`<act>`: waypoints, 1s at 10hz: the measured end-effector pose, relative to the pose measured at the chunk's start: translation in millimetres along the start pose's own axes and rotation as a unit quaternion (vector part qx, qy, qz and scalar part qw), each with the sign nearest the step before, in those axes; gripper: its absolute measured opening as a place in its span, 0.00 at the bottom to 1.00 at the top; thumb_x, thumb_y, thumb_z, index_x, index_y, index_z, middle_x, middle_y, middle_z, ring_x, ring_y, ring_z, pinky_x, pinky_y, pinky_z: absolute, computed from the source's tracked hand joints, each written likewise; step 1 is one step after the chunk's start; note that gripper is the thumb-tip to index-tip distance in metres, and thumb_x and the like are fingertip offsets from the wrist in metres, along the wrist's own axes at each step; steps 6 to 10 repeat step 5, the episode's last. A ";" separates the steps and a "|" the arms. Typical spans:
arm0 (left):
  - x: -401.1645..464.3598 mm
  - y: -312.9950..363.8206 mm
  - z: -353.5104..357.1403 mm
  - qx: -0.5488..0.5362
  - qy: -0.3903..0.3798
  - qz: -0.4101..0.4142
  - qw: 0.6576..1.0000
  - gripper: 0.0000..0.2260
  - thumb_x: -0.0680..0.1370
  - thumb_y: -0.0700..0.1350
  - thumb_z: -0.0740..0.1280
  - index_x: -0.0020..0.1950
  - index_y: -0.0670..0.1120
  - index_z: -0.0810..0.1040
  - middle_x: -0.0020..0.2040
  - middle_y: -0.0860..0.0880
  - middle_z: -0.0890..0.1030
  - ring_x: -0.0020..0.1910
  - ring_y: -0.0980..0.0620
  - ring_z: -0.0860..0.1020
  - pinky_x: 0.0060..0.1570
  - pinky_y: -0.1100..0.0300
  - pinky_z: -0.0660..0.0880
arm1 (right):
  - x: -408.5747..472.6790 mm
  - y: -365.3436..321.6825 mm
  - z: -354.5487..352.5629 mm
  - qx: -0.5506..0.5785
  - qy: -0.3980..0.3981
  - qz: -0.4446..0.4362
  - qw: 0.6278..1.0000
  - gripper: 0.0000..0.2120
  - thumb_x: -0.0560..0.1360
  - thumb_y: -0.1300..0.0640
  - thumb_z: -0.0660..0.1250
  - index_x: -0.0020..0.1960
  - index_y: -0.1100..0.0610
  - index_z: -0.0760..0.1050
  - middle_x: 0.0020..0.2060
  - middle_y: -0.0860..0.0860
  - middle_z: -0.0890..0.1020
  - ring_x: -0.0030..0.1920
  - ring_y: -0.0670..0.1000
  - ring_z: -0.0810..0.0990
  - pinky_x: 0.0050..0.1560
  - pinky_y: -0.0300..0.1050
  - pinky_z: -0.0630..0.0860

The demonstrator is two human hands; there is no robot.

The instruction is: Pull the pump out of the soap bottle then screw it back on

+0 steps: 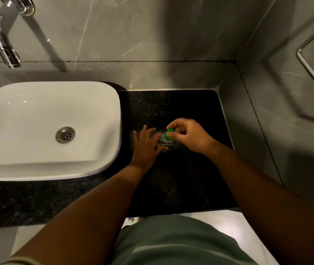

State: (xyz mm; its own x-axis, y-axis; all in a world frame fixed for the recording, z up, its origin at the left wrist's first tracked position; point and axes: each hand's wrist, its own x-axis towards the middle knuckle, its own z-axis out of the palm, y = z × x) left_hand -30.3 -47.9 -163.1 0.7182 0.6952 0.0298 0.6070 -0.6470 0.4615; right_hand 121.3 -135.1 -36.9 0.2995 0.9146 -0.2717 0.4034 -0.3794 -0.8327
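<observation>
A small clear soap bottle (pixel 165 142) stands on the black granite counter (pixel 181 178), seen from above between my two hands. Its green pump (pixel 169 133) sits at the bottle's top. My right hand (pixel 188 134) pinches the green pump with thumb and fingers. My left hand (pixel 146 144) wraps the bottle's left side, fingers spread along it. Most of the bottle body is hidden by the hands and by shadow.
A white basin (pixel 49 165) with a metal drain (pixel 65 135) sits just left of the hands. A chrome tap (pixel 5 44) juts from the grey tiled wall above it. A side wall with a metal rail (pixel 313 71) closes off the right. The counter's front edge is near my body.
</observation>
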 end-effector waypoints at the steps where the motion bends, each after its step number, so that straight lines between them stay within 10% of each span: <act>1: -0.7 1.9 -1.0 -0.006 0.002 -0.005 1.000 0.25 0.73 0.58 0.68 0.67 0.49 0.73 0.70 0.43 0.70 0.75 0.41 0.56 0.71 0.39 0.41 | -1.4 2.3 4.8 0.020 0.016 0.006 1.000 0.10 0.74 0.59 0.72 0.55 0.56 0.77 0.41 0.58 0.82 0.41 0.54 0.83 0.45 0.47 0.80; 4: -8.3 6.8 -5.9 -0.003 -0.014 -0.011 1.000 0.36 0.71 0.67 0.62 0.71 0.46 0.67 0.74 0.41 0.65 0.75 0.41 0.53 0.70 0.37 0.42 | 1.4 15.7 -0.3 0.075 0.072 0.059 0.993 0.16 0.79 0.50 0.63 0.64 0.55 0.72 0.42 0.54 0.82 0.32 0.39 0.79 0.31 0.32 0.73; 10: -13.6 -0.7 -11.3 0.046 -0.035 -0.016 0.998 0.42 0.70 0.70 0.58 0.76 0.44 0.59 0.77 0.42 0.60 0.76 0.42 0.50 0.71 0.39 0.40 | -9.6 40.9 -1.2 0.047 0.122 0.088 0.988 0.16 0.81 0.50 0.58 0.66 0.55 0.71 0.48 0.52 0.81 0.41 0.37 0.80 0.40 0.30 0.75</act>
